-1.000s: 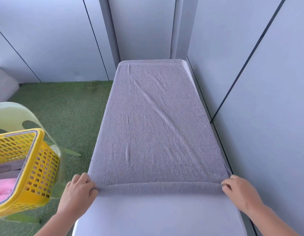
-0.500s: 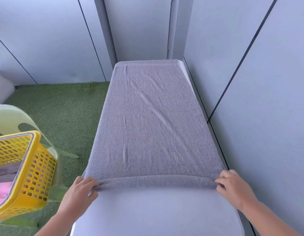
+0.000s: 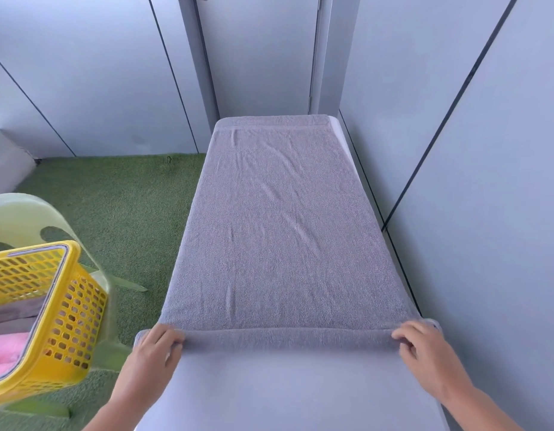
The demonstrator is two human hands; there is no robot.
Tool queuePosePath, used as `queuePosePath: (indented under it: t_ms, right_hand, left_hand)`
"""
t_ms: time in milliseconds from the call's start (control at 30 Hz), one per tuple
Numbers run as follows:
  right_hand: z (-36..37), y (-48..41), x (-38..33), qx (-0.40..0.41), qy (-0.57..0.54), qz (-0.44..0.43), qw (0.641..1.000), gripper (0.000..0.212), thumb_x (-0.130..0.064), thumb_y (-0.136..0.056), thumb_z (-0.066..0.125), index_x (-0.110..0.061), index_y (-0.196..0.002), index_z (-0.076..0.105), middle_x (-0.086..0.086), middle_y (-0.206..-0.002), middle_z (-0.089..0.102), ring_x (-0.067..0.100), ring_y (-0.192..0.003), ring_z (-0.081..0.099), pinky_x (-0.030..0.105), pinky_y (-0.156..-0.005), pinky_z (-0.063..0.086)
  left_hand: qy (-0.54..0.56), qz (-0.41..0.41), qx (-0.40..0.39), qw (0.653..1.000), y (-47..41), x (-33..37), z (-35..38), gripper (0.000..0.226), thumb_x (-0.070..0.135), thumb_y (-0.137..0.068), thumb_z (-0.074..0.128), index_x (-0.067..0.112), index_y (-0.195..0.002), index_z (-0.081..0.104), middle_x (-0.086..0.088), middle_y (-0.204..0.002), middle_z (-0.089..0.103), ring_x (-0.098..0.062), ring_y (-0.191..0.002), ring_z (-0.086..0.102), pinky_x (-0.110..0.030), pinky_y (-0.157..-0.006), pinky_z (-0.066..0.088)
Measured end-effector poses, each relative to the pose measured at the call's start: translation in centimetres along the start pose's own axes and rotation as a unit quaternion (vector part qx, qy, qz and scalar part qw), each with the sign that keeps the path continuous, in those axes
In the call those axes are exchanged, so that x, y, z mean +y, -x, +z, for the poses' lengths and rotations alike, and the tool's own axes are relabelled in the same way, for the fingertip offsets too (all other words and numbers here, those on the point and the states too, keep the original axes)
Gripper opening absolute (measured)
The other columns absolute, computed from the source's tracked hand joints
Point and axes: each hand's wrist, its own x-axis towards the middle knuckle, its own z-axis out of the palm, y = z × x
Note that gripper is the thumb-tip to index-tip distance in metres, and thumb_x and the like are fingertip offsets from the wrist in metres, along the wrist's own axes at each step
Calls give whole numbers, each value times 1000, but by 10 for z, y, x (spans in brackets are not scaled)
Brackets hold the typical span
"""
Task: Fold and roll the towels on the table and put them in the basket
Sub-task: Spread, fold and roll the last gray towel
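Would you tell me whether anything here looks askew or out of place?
Nothing serious. The towel lies straight on the table, its near edge rolled evenly between the left hand and right hand; only faint diagonal creases cross its middle.

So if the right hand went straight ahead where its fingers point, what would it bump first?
The rolled near edge of the grey terry towel, which the right hand grips; beyond it, probably just flat towel on the white table.
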Motion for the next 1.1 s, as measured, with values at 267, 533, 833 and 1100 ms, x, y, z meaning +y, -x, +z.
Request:
queuePosePath:
  t_ms: [267, 533, 833, 1100]
  right_hand:
    - [6, -13, -2, -39, 63, -9, 997, 13, -16, -74, 74, -29, -77, 72, -20, -81, 56, 15, -79, 46, 30, -65, 46]
    - [-7, -17, -3, -97, 96, 34, 990, 16, -27, -86, 60, -28, -71, 67, -10, -76, 50, 13, -79, 51, 29, -61, 42]
    - [2, -23, -4, -35, 63, -22, 997, 35, -2, -62, 74, -24, -88, 75, -25, -89, 54, 10, -85, 46, 21, -77, 31]
    - [-2, -29, 3, -111, 142, -4, 984, 16, -33, -76, 58, -22, -64, 55, -18, -73, 46, 4, -82, 38, 28, -72, 40]
  left_hand:
    - [-74, 32, -27, 996, -12, -10, 6, 33, 43, -80, 46, 29, -96, 71, 21, -86, 59, -13, -83, 41, -33, -69, 49]
    - [-114, 48, -37, 992, -8, -8, 1, 22, 43, -74, 47, 34, -67, 66, 18, -79, 39, -13, -75, 39, -30, -60, 39]
    - [-63, 10, -74, 995, -21, -4, 11, 34, 35, -76, 56, 36, -110, 62, 22, -104, 50, -11, -95, 50, -35, -70, 51]
    - [-108, 36, -69, 991, -27, -1, 4, 18, 43, -77, 41, 34, -62, 43, 15, -71, 42, -16, -71, 42, -32, -55, 38]
